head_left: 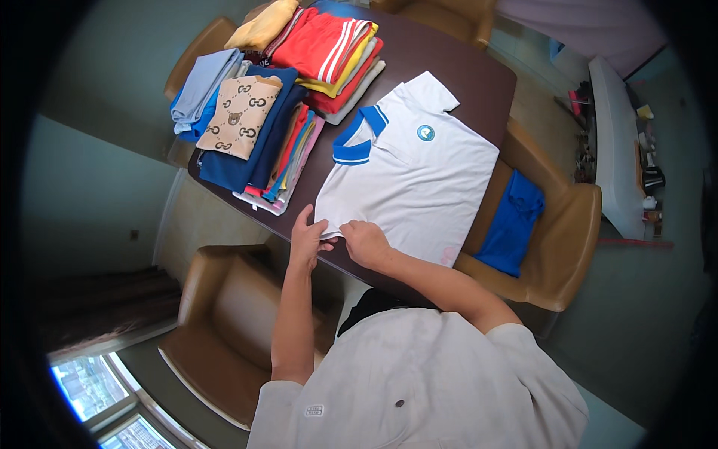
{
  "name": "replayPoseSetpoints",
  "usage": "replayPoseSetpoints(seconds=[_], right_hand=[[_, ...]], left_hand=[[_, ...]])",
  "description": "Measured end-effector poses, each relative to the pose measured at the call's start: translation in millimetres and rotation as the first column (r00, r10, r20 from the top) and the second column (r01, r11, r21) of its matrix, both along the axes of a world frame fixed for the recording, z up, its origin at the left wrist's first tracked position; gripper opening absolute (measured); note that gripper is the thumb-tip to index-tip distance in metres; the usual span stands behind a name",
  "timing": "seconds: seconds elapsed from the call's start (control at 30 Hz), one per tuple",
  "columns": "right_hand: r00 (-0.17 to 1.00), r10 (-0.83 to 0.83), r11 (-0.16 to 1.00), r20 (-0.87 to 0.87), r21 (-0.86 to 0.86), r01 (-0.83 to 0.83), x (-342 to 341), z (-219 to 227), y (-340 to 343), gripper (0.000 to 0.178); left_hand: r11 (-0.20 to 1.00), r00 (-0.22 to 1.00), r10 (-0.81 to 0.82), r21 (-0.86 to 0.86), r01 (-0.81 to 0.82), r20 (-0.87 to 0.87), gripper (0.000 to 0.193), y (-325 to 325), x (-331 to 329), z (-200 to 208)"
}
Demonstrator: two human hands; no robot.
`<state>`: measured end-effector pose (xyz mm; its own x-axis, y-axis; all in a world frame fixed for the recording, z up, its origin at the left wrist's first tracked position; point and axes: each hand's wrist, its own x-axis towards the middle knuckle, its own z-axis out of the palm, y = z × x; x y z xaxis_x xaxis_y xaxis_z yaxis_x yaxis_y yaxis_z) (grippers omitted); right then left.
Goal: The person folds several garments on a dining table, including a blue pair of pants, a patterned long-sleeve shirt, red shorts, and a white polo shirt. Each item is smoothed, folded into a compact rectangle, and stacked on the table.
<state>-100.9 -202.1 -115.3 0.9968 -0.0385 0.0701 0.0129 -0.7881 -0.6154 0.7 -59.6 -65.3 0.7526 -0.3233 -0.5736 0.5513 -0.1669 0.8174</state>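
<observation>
A white polo shirt [426,183] with a blue collar and a round chest badge lies spread on the dark table, its collar toward the left and one sleeve at the far side. At the shirt's near left edge, my left hand [307,238] pinches the cloth between thumb and fingers. Close beside it, my right hand [364,243] is closed on the same edge, knuckles up. The fabric gripped inside both hands is partly hidden by the fingers.
Stacks of folded clothes [258,142] and red shorts [318,45] fill the table's [449,49] far left. Brown chairs [224,329] stand around it; a blue garment [512,224] lies on the right-hand one. A cluttered white shelf [617,150] is farther right.
</observation>
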Motion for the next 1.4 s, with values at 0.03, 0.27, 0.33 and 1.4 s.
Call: replayPoseSetpoints(seconds=[0.03, 0.27, 0.33, 1.4], right_hand=[[0.999, -0.023, 0.999, 0.022, 0.037, 0.022, 1, -1, -1, 0.016], [0.992, 0.005, 0.954, -0.127, 0.299, 0.033, 5, -5, -20, 0.01], [0.986, 0.035, 0.946, -0.165, 0.324, 0.02, 5, -1, -25, 0.011], [0.962, -0.263, 0.965, 0.072, -0.007, 0.264, -10, -6, -77, 0.014]], left_hand=[[0.999, 1.0, -0.019, -0.03, 0.019, -0.014, 0.057, 0, 5, -2], [0.918, 0.841, -0.387, 0.077, 0.388, 0.379, 0.064, 30, 56, -47], [0.85, 0.71, -0.498, 0.115, 0.515, 0.498, 0.068, 29, 59, -37], [0.743, 0.646, -0.626, 0.586, 0.323, 0.437, 0.026, -15, 85, -83]])
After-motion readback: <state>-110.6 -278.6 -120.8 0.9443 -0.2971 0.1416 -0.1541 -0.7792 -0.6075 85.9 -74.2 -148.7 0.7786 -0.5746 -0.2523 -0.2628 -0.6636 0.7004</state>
